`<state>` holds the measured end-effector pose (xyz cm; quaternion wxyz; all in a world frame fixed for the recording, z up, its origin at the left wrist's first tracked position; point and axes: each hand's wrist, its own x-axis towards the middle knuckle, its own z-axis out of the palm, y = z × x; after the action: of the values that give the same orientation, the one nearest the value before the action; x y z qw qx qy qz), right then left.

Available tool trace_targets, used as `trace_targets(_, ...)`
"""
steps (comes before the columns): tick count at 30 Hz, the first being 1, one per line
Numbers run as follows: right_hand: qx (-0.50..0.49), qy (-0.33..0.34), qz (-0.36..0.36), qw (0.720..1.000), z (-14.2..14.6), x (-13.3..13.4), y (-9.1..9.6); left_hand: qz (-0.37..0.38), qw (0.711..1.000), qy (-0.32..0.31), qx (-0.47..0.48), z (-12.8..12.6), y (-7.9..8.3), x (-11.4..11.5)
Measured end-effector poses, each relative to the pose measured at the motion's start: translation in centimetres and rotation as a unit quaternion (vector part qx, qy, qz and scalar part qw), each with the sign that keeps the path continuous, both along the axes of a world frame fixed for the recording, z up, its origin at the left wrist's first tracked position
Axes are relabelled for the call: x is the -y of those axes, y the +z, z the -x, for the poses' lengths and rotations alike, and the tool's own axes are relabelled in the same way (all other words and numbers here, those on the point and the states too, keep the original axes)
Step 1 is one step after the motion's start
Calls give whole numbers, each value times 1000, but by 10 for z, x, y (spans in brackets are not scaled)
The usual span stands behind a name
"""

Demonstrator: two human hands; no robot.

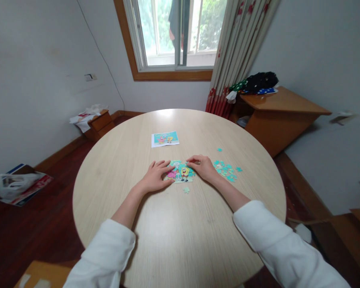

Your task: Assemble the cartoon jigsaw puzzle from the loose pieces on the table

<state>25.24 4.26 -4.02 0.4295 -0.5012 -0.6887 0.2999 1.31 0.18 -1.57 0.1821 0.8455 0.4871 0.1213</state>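
A partly joined jigsaw puzzle with cartoon figures lies on the round table. My left hand rests over its left side, fingers spread, thumb and fingertips on the picture. At the upper right edge of the puzzle, my right hand has its thumb and fingers pinched together; whatever sits between them is too small to make out. Just below the puzzle is a pale green loose piece. Beside my right wrist lies a pile of turquoise puzzle pieces.
A printed reference picture lies beyond the puzzle. One stray piece sits above the pile, another to its right. A wooden cabinet with clothes stands behind at right, near the curtain.
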Motion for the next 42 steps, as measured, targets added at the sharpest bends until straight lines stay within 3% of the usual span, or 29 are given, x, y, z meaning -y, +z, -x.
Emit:
trace_targets(8,31,1,-15,999,0,2,6,-5,1000,5,17,0,0,0)
trace_targets(22,212,-14,-71,975,0,-1,1,-17,1000,4,23,0,-1,0)
trace_targets(30,212,-18,-77,974,0,-5,-7,-16,1000,7,24,0,-3,0)
trace_targets(42,237,-35,-52,969,3,-2,-1,-13,1000,6,14,0,-2,-1)
